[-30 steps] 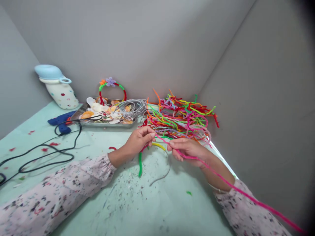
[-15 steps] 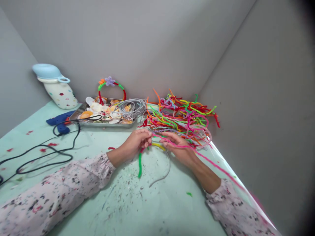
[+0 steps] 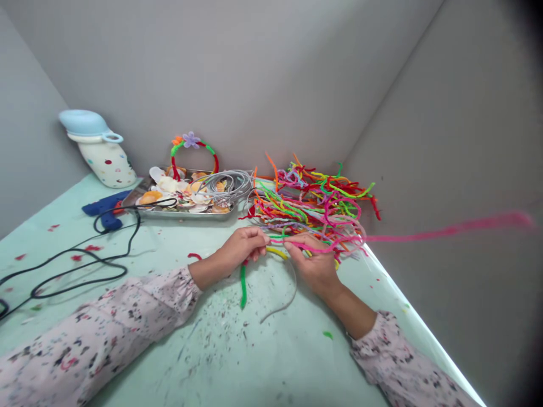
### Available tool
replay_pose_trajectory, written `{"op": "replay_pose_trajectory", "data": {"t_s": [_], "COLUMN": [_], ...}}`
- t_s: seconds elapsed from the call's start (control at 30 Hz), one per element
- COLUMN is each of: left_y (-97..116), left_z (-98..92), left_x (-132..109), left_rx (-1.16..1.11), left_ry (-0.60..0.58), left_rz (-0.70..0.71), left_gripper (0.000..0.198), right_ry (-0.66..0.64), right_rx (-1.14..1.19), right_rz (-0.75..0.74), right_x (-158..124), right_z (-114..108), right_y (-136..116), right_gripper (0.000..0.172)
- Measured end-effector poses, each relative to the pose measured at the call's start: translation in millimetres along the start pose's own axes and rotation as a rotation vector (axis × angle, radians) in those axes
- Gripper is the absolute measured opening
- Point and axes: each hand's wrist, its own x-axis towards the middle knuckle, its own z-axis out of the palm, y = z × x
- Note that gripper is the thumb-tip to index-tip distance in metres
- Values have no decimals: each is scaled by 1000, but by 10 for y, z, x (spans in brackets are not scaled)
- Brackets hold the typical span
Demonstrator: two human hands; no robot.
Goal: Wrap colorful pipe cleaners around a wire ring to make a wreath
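Note:
My left hand (image 3: 246, 245) is closed in a pinch on a grey wire (image 3: 292, 289) partly wrapped in pipe cleaners. A yellow wrapped stretch (image 3: 278, 254) curves out to the right of its fingertips, and a green wrapped end (image 3: 243, 285) hangs below them. The bare tail of the wire bends down over the table. My right hand (image 3: 316, 267) pinches a pink pipe cleaner (image 3: 424, 234) between thumb and finger. Its near end runs across to my left fingertips; the long free end stretches far right, blurred at its tip.
Behind my hands lies a heap of coloured pipe cleaners (image 3: 314, 198). Left of it, a metal tray (image 3: 186, 216) holds shells, with a coil of grey wire (image 3: 229, 185) and a flowered hoop (image 3: 216, 161). A blue glue gun (image 3: 106, 206), its black cord (image 3: 85, 257) and a bottle (image 3: 106, 161) are further left.
My right hand has closed from loosely spread fingers into a pinch on the pink pipe cleaner. Its free end has swung from along my right forearm up and out to the right.

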Motion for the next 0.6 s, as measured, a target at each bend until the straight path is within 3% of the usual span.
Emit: {"op": "replay_pose_trajectory", "data": {"t_s": [0.2, 0.4, 0.5, 0.6], "left_y": [37, 110, 124, 104], "left_z": [38, 26, 23, 26], "left_x": [-34, -135, -168, -164], "left_rx": [95, 430, 508, 475], "left_ry": [22, 164, 180, 143], "left_rz": [122, 486, 556, 472], "left_gripper": [21, 14, 17, 16], "right_ry": [67, 88, 88, 91], "right_rx": [267, 628, 705, 620], "right_rz": [379, 668, 728, 640], "right_x": [41, 97, 102, 95], "right_z": [39, 71, 72, 56], "right_y": [23, -27, -37, -1], "right_gripper": [21, 22, 19, 20]}}
